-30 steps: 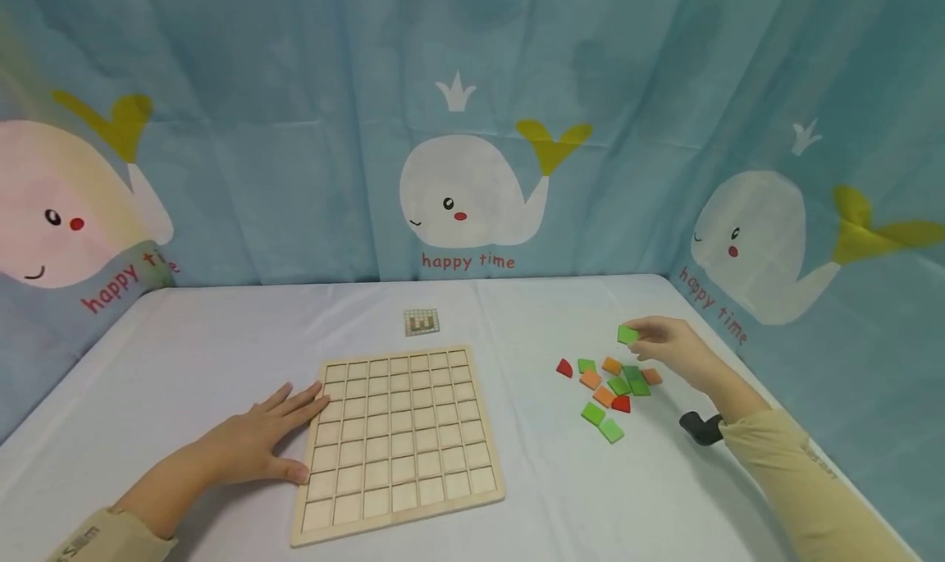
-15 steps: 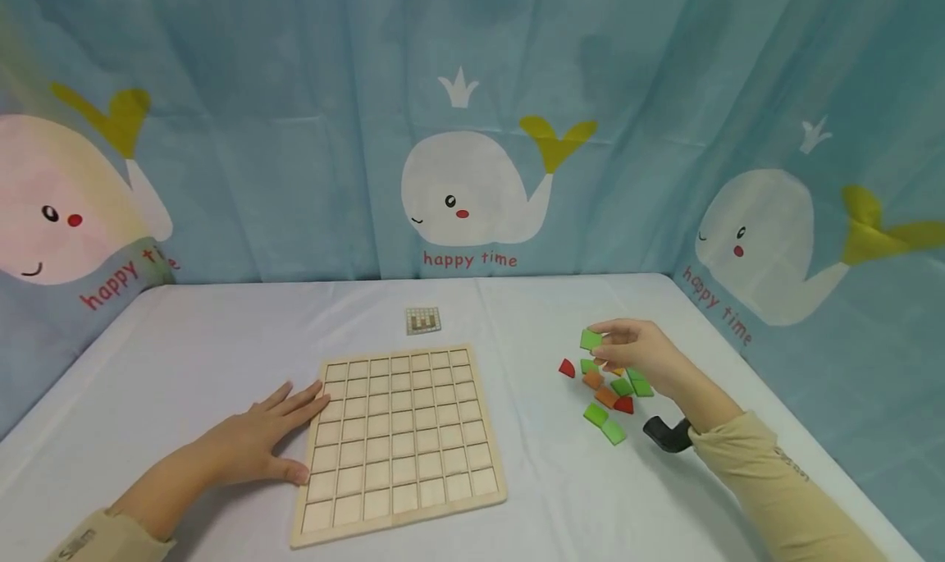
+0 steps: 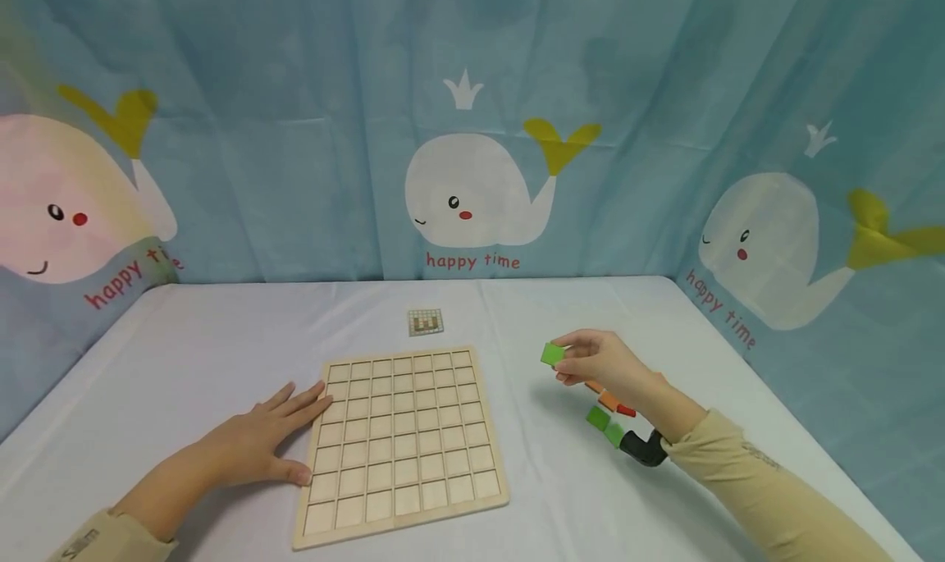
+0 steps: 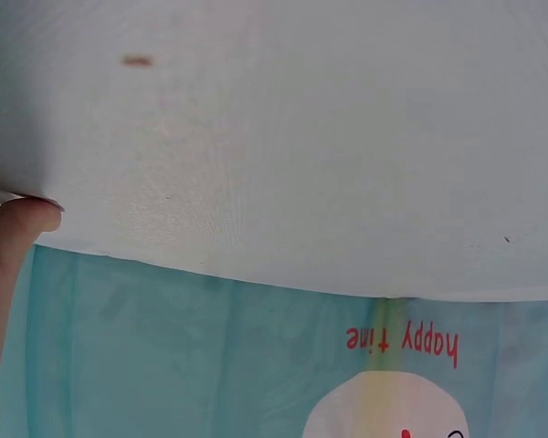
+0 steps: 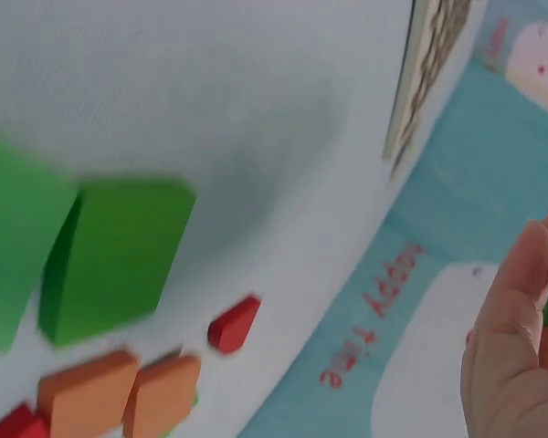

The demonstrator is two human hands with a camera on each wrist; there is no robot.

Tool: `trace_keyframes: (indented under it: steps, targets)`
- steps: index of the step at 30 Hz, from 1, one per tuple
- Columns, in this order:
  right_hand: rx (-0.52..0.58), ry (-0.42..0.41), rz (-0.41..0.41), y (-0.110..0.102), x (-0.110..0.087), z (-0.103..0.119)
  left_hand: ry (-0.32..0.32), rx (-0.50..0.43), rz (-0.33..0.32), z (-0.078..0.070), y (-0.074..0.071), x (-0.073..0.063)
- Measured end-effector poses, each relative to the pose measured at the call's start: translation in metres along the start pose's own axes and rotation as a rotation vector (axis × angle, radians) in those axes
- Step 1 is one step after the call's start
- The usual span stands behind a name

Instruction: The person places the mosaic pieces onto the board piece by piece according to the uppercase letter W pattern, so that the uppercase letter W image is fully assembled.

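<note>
Nearest, the wooden grid board (image 3: 402, 523) lies flat on the white cloth (image 3: 221, 340). The left hand (image 3: 254, 443) is at its left edge — fingers straight and spread, fingertips on the rim, thumb against the side. To the board's right, loose tiles (image 3: 599, 418) in green, orange and red lie grouped, partly hidden by the right arm. Just beyond, the right hand (image 3: 609, 363) pinches a green tile (image 3: 552, 354) between thumb and fingers — raised, apart from the board. Farther, a patterned card (image 3: 426, 322); behind, a whale-print curtain (image 3: 295, 201).
</note>
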State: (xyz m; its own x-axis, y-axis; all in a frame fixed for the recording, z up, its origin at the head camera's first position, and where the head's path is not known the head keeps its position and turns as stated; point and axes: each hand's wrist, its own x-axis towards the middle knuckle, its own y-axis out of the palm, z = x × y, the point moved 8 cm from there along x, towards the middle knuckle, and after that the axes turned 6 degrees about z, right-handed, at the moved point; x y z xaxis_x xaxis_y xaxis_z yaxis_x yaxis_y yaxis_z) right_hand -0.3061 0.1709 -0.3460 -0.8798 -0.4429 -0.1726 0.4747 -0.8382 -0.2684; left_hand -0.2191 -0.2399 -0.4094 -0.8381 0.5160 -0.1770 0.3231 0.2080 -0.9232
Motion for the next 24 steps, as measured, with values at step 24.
trace_keyframes:
  steps: [24]
  targets:
    - [0.016, 0.007, 0.141, 0.083, 0.033, -0.001, 0.016, -0.014, -0.014, -0.006, -0.002, -0.004]
